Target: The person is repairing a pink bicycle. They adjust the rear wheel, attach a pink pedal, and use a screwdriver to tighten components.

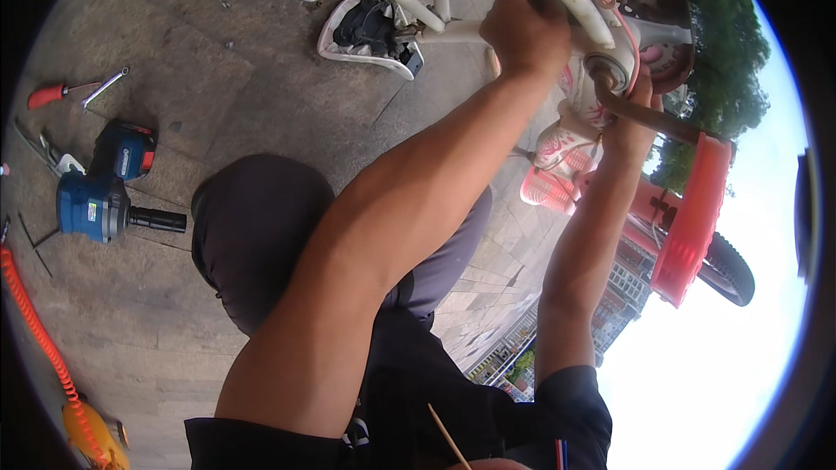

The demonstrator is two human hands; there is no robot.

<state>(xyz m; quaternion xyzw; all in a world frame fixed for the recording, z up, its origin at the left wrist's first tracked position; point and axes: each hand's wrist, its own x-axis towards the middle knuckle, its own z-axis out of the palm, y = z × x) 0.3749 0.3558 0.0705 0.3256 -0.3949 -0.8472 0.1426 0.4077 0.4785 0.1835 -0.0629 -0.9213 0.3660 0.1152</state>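
Note:
Both my hands are at the crank area of a white and pink bicycle. My left hand point(528, 30) is curled closed among the white frame tubes point(570, 0), beside the chainwheel; what its fingers grip is hidden. Lower and to the right, my right hand point(634, 113) reaches behind the metal crank arm point(653, 117), close to the bottom bracket point(603, 72). Most of its fingers are hidden there. A coral-coloured pedal point(692, 222) sits at the crank arm's end. The white saddle point(370, 35), with its black underside showing, is left of my left hand.
On the paving at left lie a blue cordless impact wrench point(96, 196) with a black socket, a red-handled screwdriver point(48, 96) and a spanner point(106, 87). An orange coiled hose point(39, 322) runs down to a yellow object point(87, 435). Pink-and-white patterned parts point(562, 148) are beside my right forearm.

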